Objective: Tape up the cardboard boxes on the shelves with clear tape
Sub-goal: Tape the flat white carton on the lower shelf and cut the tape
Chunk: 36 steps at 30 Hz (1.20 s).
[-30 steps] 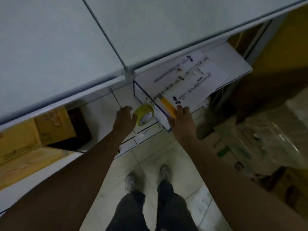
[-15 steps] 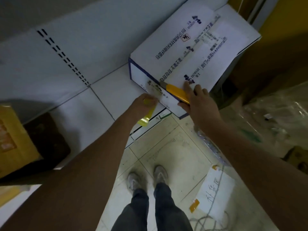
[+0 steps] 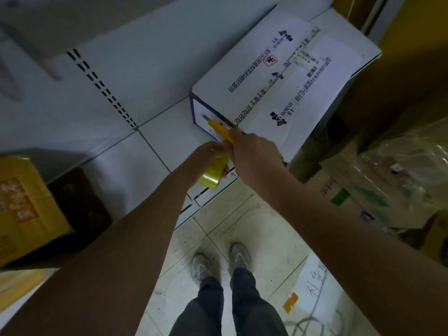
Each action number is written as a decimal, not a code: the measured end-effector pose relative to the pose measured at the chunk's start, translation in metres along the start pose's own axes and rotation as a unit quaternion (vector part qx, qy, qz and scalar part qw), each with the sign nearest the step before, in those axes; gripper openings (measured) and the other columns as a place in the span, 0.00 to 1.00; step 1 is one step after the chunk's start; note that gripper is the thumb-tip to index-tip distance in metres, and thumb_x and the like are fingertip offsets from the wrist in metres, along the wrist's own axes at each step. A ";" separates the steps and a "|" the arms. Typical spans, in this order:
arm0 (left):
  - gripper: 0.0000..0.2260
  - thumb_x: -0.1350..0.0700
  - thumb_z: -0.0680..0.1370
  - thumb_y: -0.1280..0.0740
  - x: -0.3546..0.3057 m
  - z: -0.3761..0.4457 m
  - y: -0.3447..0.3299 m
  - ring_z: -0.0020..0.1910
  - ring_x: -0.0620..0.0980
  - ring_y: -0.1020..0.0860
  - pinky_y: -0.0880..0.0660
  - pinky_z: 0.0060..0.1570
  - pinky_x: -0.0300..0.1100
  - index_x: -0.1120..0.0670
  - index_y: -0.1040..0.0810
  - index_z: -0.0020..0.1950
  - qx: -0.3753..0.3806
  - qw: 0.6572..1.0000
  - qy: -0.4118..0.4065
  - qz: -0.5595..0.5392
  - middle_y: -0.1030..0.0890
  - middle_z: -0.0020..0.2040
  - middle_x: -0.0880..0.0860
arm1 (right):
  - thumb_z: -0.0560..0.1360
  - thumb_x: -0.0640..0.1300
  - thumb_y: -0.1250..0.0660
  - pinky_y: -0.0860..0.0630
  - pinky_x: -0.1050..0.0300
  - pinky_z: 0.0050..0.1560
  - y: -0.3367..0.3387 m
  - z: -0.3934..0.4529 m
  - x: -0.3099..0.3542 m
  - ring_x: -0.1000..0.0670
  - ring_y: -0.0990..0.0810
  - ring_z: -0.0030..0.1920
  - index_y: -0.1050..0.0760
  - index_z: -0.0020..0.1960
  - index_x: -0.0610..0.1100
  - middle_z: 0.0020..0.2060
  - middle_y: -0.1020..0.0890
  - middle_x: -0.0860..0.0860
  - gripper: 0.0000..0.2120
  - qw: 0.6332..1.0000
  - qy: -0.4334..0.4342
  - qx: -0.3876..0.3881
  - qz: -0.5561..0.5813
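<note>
A white cardboard box point(image 3: 278, 76) with blue print lies on the white shelf point(image 3: 126, 154), and a strip of clear tape runs along its top seam. My left hand point(image 3: 206, 156) is closed around a yellowish roll of clear tape point(image 3: 214, 174) at the shelf's front edge, just below the box's near corner. My right hand point(image 3: 254, 154) grips a yellow utility knife point(image 3: 220, 128). Its blade end lies against the box's blue-edged front face near that corner. The two hands touch each other.
A yellow-brown cardboard box point(image 3: 21, 209) and a dark object point(image 3: 82, 204) sit on the shelf at the left. Plastic-wrapped cartons point(image 3: 388, 185) stand on the floor at the right. My shoes point(image 3: 220, 260) are on the tiled floor point(image 3: 242, 226) below, beside a white sheet point(image 3: 312, 294).
The view has dropped from the upper shelf onto the box. My left hand lowered the tape roll to the shelf edge; my right hand slid the knife left along the box's front corner.
</note>
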State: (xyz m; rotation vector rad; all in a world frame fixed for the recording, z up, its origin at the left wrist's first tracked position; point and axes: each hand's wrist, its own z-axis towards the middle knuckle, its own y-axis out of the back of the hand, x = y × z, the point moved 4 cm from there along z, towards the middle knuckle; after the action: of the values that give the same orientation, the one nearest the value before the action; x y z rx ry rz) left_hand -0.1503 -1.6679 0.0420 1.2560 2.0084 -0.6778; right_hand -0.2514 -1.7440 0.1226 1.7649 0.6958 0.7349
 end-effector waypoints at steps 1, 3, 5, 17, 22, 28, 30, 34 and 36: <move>0.04 0.63 0.80 0.37 0.002 0.000 0.003 0.30 0.55 0.20 0.22 0.32 0.42 0.59 0.25 0.54 0.001 1.000 0.010 -0.006 0.19 0.37 0.62 | 0.86 0.50 0.48 0.28 0.52 0.42 -0.008 -0.002 -0.006 0.44 0.18 0.47 0.30 0.63 0.42 0.41 0.24 0.47 0.14 1.000 -0.022 0.022 -0.005; 0.04 0.65 0.80 0.37 0.002 0.002 0.007 0.32 0.56 0.21 0.23 0.37 0.45 0.58 0.24 0.50 -0.001 1.000 0.023 0.017 0.19 0.36 0.63 | 0.85 0.52 0.50 0.25 0.51 0.42 -0.022 -0.015 -0.019 0.43 0.18 0.46 0.30 0.61 0.42 0.40 0.25 0.48 0.17 0.998 -0.042 0.037 -0.010; 0.06 0.65 0.81 0.38 -0.001 0.002 0.010 0.32 0.56 0.21 0.24 0.38 0.46 0.57 0.23 0.48 0.004 0.998 0.033 0.054 0.19 0.34 0.61 | 0.85 0.54 0.51 0.22 0.48 0.46 -0.028 -0.024 -0.022 0.43 0.17 0.45 0.30 0.61 0.42 0.41 0.22 0.47 0.18 0.998 -0.042 0.041 -0.006; 0.03 0.59 0.81 0.36 0.010 -0.013 0.028 0.37 0.53 0.20 0.23 0.39 0.40 0.56 0.22 0.51 -0.085 0.994 0.044 0.058 0.17 0.41 0.57 | 0.84 0.56 0.50 0.23 0.51 0.40 -0.043 -0.073 -0.061 0.48 0.22 0.38 0.32 0.62 0.43 0.39 0.26 0.50 0.19 0.996 -0.048 0.075 0.027; 0.04 0.58 0.80 0.33 0.008 -0.026 0.021 0.28 0.37 0.22 0.29 0.27 0.29 0.53 0.21 0.47 -0.159 0.986 -0.024 0.031 0.19 0.29 0.43 | 0.80 0.64 0.42 0.27 0.55 0.41 0.012 -0.034 -0.039 0.49 0.24 0.39 0.32 0.63 0.44 0.44 0.26 0.50 0.24 0.993 -0.009 -0.114 0.038; 0.08 0.53 0.78 0.29 0.011 -0.047 0.019 0.51 0.56 0.19 0.21 0.53 0.51 0.45 0.17 0.39 -0.186 0.980 -0.069 0.034 0.16 0.45 0.50 | 0.76 0.56 0.31 0.29 0.51 0.43 -0.010 0.036 -0.029 0.40 0.20 0.53 0.32 0.64 0.41 0.55 0.23 0.43 0.26 0.996 -0.037 -0.084 0.004; 0.06 0.51 0.77 0.29 0.013 -0.060 0.022 0.53 0.59 0.19 0.21 0.54 0.56 0.44 0.17 0.40 -0.195 0.977 -0.072 0.048 0.16 0.48 0.52 | 0.76 0.53 0.29 0.30 0.51 0.42 -0.016 0.038 -0.025 0.40 0.20 0.53 0.32 0.63 0.41 0.55 0.23 0.43 0.24 0.994 -0.041 -0.101 0.001; 0.07 0.50 0.78 0.30 0.016 -0.095 0.033 0.55 0.57 0.20 0.21 0.56 0.57 0.42 0.16 0.41 -0.221 0.972 -0.071 0.038 0.16 0.51 0.50 | 0.78 0.52 0.33 0.31 0.52 0.40 -0.012 0.040 -0.009 0.39 0.19 0.50 0.31 0.60 0.41 0.52 0.22 0.43 0.18 0.994 -0.025 -0.095 0.038; 0.09 0.52 0.80 0.33 0.015 -0.114 0.041 0.57 0.55 0.20 0.23 0.57 0.53 0.44 0.16 0.43 -0.239 0.968 -0.078 0.019 0.16 0.54 0.50 | 0.80 0.51 0.36 0.31 0.52 0.40 -0.014 0.036 0.012 0.39 0.19 0.49 0.31 0.60 0.42 0.52 0.22 0.42 0.15 0.996 0.003 -0.061 0.062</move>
State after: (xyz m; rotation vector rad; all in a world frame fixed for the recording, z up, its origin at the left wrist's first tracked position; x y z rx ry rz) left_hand -0.1476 -1.5613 0.1007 0.9184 1.8631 -0.2371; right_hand -0.2177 -1.7520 0.1014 1.7049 0.5373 0.8500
